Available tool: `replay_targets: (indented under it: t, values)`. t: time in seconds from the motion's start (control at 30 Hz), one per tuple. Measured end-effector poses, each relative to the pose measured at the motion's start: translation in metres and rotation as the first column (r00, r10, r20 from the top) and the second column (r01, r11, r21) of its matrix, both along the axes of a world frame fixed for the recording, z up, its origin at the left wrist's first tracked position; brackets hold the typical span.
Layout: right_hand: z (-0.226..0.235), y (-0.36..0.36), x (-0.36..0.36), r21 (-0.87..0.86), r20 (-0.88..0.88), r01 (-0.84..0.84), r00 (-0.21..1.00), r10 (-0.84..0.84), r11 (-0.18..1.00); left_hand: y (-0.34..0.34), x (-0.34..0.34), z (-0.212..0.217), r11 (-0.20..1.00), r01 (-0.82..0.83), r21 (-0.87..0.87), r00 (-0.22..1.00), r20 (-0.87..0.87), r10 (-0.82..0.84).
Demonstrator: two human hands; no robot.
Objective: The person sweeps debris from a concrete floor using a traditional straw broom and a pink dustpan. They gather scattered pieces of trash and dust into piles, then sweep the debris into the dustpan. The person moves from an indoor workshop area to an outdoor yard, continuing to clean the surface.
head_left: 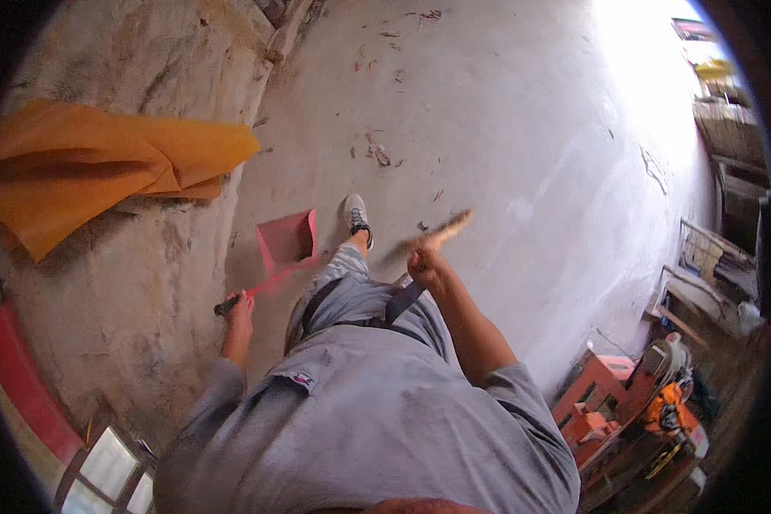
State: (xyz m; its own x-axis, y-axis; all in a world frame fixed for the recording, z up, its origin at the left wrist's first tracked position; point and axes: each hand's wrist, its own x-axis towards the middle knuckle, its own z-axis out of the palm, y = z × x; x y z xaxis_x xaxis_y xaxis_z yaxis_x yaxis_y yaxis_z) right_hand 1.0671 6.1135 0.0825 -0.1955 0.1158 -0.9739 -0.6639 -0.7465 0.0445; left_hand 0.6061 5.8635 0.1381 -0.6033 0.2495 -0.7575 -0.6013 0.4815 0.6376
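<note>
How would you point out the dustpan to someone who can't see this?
Start at the orange sheet on the left wall. Just right of it, on the concrete floor by the white shoe, stands the dustpan: pink-red, scoop-shaped, its long handle in the left hand.

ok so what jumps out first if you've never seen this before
The big orange sheet draped at the upper left stands out most. Near the middle, the left hand holds a red dustpan by its long handle on the concrete floor, beside a blurred broom in the right hand. Orange machinery sits lower right.
</note>
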Motion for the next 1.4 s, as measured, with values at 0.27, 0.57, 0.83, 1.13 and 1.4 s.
replay_targets:
  t: [0.27,0.57,0.83,1.13,1.4]
  values:
    - [-0.007,0.188,-0.051,0.150,0.029,-0.142,0.990,0.139,0.978,0.117,-0.001,0.032,0.997,0.044,0.067,0.998,-0.036,-0.041]
    - [0.012,0.159,0.077,0.089,0.724,-0.935,-0.175,0.667,-0.343,0.140,0.050,0.038,0.968,-0.246,-0.042,0.953,-0.193,0.234]
    - [-0.133,0.349,0.065,0.411,0.582,-0.860,-0.010,0.813,-0.304,0.180,0.140,0.052,0.945,-0.309,-0.102,0.891,-0.379,0.251]
    - [-0.033,0.548,0.105,0.156,0.774,-0.974,0.019,0.633,-0.162,0.247,0.197,0.067,0.861,-0.497,-0.108,0.854,-0.234,0.464]
    - [0.038,0.554,0.094,0.233,0.834,-0.929,0.039,0.550,-0.287,0.348,0.197,0.037,0.909,-0.415,-0.033,0.893,-0.204,0.401]
